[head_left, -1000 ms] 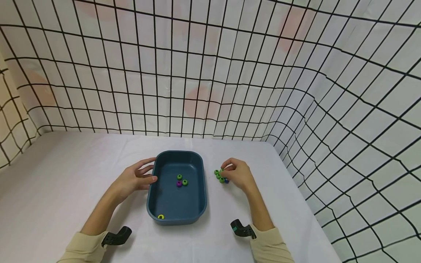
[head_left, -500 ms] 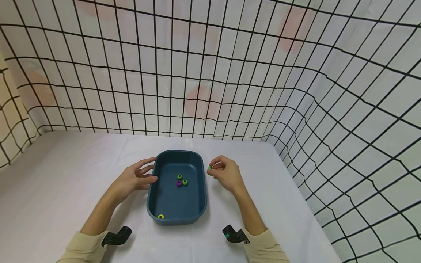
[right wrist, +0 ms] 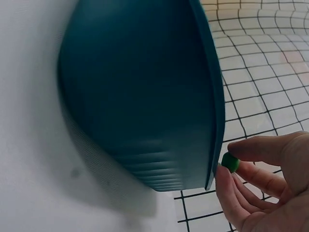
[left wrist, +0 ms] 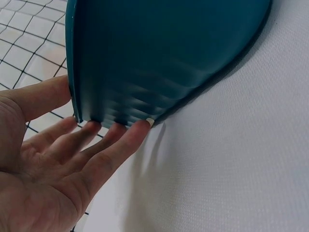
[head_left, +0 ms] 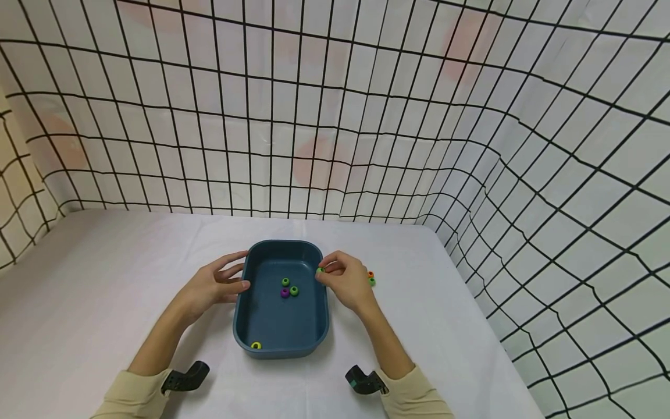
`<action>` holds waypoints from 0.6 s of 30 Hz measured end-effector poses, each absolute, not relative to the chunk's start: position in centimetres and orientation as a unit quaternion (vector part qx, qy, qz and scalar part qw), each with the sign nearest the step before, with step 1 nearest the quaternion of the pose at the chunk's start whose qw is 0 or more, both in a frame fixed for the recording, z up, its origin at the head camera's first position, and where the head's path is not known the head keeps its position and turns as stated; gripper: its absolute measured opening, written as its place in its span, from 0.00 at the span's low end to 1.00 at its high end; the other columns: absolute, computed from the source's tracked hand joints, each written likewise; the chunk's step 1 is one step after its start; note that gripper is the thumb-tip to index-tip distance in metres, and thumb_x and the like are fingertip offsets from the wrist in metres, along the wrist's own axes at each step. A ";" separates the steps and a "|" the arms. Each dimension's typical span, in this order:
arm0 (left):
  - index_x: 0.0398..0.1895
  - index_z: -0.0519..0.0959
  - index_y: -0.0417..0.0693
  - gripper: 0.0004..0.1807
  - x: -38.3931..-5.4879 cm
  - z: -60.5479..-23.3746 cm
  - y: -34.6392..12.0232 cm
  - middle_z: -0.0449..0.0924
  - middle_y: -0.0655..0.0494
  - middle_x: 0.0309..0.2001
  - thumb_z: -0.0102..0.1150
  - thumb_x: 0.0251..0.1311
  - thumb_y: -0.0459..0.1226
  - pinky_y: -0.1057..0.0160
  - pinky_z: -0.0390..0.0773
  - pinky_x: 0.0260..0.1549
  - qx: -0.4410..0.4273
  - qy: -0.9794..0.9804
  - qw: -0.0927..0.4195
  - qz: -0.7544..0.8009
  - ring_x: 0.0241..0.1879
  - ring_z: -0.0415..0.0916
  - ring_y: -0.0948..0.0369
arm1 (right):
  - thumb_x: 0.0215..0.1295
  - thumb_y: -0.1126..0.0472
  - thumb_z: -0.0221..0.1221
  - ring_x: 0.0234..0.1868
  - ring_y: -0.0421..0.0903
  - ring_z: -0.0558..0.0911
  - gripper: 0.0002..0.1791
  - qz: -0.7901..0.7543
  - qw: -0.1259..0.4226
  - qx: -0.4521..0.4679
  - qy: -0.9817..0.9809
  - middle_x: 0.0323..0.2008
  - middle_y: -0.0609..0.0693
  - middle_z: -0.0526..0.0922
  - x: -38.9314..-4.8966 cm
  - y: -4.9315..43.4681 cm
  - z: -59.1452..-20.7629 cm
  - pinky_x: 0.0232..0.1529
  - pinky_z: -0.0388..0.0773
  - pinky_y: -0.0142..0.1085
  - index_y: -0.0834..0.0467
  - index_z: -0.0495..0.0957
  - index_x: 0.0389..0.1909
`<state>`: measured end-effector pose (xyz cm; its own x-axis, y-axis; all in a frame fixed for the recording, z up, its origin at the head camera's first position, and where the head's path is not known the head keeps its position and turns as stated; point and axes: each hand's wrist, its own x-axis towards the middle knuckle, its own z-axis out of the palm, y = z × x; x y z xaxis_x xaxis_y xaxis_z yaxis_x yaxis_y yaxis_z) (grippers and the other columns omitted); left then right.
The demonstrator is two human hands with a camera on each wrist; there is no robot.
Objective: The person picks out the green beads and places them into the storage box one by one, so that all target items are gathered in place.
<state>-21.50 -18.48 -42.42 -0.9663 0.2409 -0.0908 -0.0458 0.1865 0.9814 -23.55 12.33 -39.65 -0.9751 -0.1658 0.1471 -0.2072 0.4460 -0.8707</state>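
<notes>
A blue rectangular tray [head_left: 281,353] with rounded corners stands on the white cloth. My left hand [head_left: 213,287] rests its fingertips against the tray's left wall, fingers fairly straight; the left wrist view shows them touching the wall's outside. Between thumb and finger, my right hand [head_left: 346,281] pinches a green bead [right wrist: 230,162] at the tray's right rim. Inside the tray lie two green beads, one [head_left: 285,281] behind the other [head_left: 295,291], beside a purple bead [head_left: 285,293]. A yellow bead [head_left: 256,345] sits in the front left corner.
Right of my right hand, an orange bead [head_left: 370,274] and a green bead [head_left: 372,281] show on the cloth; the hand may hide others. A black wire grid [head_left: 272,125] before white sheeting borders the table's back and right side.
My right hand has moved left from the bead pile to the tray's rim, carrying the green bead. The left hand and tray have stayed where they were.
</notes>
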 end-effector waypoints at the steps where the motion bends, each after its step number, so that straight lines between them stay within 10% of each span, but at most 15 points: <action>1: 0.80 0.56 0.54 0.43 -21.5 -42.4 -18.5 0.57 0.37 0.77 0.66 0.65 0.37 0.50 0.85 0.50 0.063 0.761 0.113 0.635 0.72 0.63 0.37 | 0.60 0.63 0.69 0.33 0.43 0.85 0.08 0.513 0.022 0.111 -0.851 0.37 0.54 0.86 -23.6 12.3 -39.8 0.37 0.84 0.37 0.57 0.83 0.40; 18: 0.80 0.57 0.56 0.43 -21.5 -42.3 -18.5 0.62 0.38 0.74 0.67 0.65 0.38 0.54 0.86 0.48 0.059 0.757 0.115 0.640 0.63 0.77 0.43 | 0.59 0.63 0.70 0.33 0.41 0.84 0.07 0.469 0.070 0.111 -0.874 0.33 0.51 0.86 -23.6 11.4 -40.7 0.37 0.82 0.35 0.56 0.83 0.37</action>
<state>-21.53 -18.47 -42.33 -0.9668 0.2356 -0.0987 -0.0581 0.1734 0.9831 -23.58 11.42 -40.73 -0.9655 -0.1288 0.2262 -0.2597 0.5360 -0.8033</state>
